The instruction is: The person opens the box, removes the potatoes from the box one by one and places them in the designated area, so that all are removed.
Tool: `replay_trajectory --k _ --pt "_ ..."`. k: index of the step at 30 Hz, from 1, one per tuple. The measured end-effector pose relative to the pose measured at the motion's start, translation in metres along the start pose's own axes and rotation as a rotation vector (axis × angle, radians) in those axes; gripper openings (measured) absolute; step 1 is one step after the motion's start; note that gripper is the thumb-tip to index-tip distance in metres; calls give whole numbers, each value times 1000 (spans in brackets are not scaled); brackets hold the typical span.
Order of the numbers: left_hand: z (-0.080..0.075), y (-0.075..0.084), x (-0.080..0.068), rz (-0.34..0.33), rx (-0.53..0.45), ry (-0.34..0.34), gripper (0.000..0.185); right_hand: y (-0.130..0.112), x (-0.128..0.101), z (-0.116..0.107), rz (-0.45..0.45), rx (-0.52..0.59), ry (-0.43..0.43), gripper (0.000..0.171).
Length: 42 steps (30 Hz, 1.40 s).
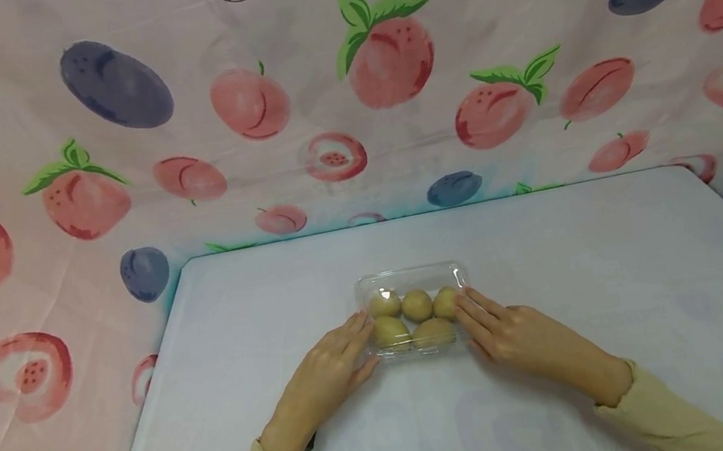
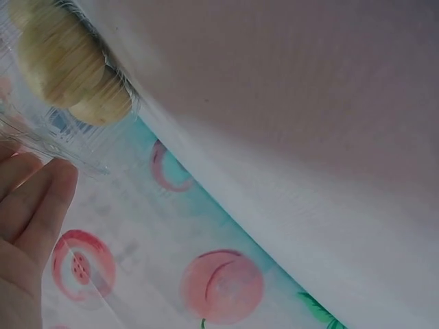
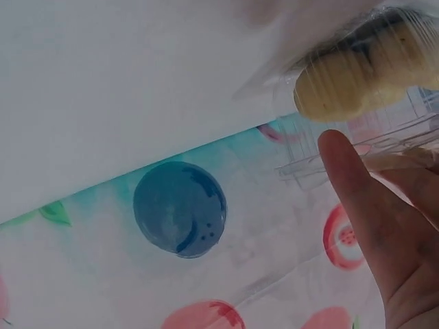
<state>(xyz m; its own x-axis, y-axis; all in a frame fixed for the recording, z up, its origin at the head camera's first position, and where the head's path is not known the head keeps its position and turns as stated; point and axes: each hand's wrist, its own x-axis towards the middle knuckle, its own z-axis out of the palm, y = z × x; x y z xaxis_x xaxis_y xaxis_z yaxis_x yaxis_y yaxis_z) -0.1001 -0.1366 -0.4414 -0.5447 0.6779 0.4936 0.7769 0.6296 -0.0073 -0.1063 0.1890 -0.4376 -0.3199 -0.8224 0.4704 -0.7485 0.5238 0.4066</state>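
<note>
A clear plastic box (image 1: 411,277) rests on the white table between my two hands. Inside it lie several smooth, yellowish, potato-like rounds (image 1: 418,306). My left hand (image 1: 328,361) touches the box's left side with nearly straight fingers, its thumb by the near left corner. On the other side, my right hand (image 1: 521,336) lays its extended fingers against the right edge. The right wrist view shows the right thumb (image 3: 346,164) straight beside the clear wall. In the left wrist view, straight fingers (image 2: 51,199) meet the box's rim. Glare hides whether a lid is fastened.
The white tabletop (image 1: 260,295) stretches around the box on all sides. Behind it and at the left and right hangs a pink cloth (image 1: 313,92) printed with peaches and dark blue fruit. Both forearms wear beige sleeves (image 1: 663,410).
</note>
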Motion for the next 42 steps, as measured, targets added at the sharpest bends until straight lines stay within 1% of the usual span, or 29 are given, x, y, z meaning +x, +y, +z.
replay_trajectory --k 5,10,16,21,26,29,34,36,39,42 --pt "1 0 0 -6 16 -3 52 4 3 -3 -20 -2 -25 60" --pt "1 1 -1 -12 3 -5 52 8 8 -4 -50 26 -22 57" --pt "2 -1 -2 -29 -50 16 52 10 13 -1 -78 36 21 53" --pt "2 0 -2 -40 -59 29 52 10 14 2 -87 29 60 50" --pt "2 1 -1 -45 -80 40 52 10 16 3 -84 27 68 49" --pt "2 1 0 -47 -96 41 51 10 19 2 -95 6 52 46" --pt "1 0 2 -53 -104 36 50 10 26 -1 -157 -50 37 40" --pt "1 0 1 -51 -105 36 51 12 29 -3 -169 -47 53 37" --pt "2 -2 1 -55 -115 35 51 15 32 -6 -169 -14 84 33" --pt "2 -3 -1 -64 -128 32 52 16 32 -7 -162 24 118 33"
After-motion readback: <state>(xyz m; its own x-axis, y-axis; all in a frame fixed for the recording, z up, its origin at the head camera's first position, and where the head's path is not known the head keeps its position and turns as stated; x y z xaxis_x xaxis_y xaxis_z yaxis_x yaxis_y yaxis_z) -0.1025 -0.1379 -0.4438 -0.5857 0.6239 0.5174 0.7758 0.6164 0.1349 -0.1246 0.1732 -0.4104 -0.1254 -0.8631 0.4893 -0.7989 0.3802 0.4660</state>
